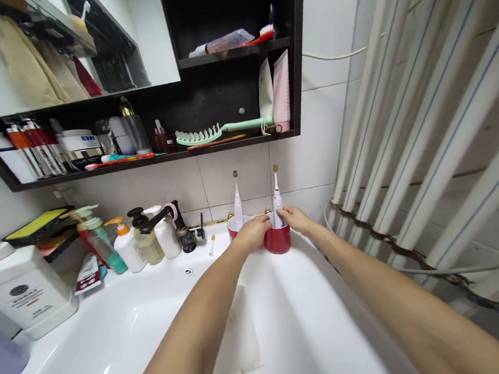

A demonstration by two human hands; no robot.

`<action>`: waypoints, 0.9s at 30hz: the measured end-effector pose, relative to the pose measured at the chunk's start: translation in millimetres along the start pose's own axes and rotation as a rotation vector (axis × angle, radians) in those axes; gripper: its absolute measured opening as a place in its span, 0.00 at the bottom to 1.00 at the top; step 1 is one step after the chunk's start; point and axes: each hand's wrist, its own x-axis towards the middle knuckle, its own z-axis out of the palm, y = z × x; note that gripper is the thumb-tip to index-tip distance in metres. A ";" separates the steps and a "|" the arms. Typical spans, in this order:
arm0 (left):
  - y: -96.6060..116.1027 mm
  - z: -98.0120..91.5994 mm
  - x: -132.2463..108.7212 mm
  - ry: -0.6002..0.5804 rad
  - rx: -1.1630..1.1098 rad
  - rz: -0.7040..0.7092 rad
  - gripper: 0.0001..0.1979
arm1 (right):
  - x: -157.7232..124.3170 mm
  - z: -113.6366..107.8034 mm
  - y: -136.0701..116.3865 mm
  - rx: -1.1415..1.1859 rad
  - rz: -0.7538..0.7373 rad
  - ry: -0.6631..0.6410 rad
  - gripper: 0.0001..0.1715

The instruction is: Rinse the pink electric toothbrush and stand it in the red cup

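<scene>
Glossy red round cup (277, 241) with a slim pale-pink electric toothbrush (277, 195) upright inside could tip on the white ceramic sink ledge (305, 256) if the left hand (256, 232) or right hand (295, 218) beside it, can't tell if pinching, bumps that tall handle.

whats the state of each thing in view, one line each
Left toothbrush, upright in left cup
Right toothbrush, upright in right cup
Right grip, touching right toothbrush
Left grip, at right cup's rim
Tap, no water seen running
Green hairbrush, lying bristles up
Pink tube, standing upright
Small brush head, lying flat
</scene>
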 end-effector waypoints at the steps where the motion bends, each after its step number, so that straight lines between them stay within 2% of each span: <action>1: -0.4 -0.5 -0.1 -0.038 0.107 0.044 0.06 | 1.8 0.6 0.3 -0.003 0.001 -0.011 0.15; 3: -1.3 -0.9 -3.5 -0.065 0.330 0.122 0.09 | 3.9 2.2 1.9 -0.009 -0.001 -0.015 0.15; 4: -2.3 -1.6 -6.8 -0.039 0.430 0.138 0.11 | 4.3 2.8 3.1 -0.011 -0.004 -0.009 0.14; 7: -8.6 -7.9 -20.2 0.137 0.612 0.094 0.16 | 2.9 1.6 4.4 -0.024 -0.023 0.047 0.13; 9: -14.9 -15.4 -29.1 0.210 0.669 0.034 0.17 | -1.2 -0.3 0.3 -0.037 -0.052 0.141 0.13; 12: -22.7 -26.6 -39.2 0.154 0.655 -0.076 0.12 | -14.3 3.5 -14.1 -0.054 -0.134 0.331 0.17; 14: -24.0 -31.2 -46.8 0.093 0.617 -0.127 0.10 | -26.8 15.1 -24.6 -0.059 -0.202 0.390 0.20; 17: -20.2 -31.8 -68.1 0.084 0.582 -0.133 0.11 | -46.5 44.7 -31.5 -0.062 -0.255 0.327 0.20; 22: -11.5 -22.4 -127.9 0.087 0.557 -0.140 0.10 | -76.1 97.2 -16.6 -0.085 -0.159 0.157 0.15; 27: -10.3 -16.6 -173.9 0.078 0.493 -0.236 0.10 | -106.8 125.6 -6.0 -0.099 -0.125 0.061 0.11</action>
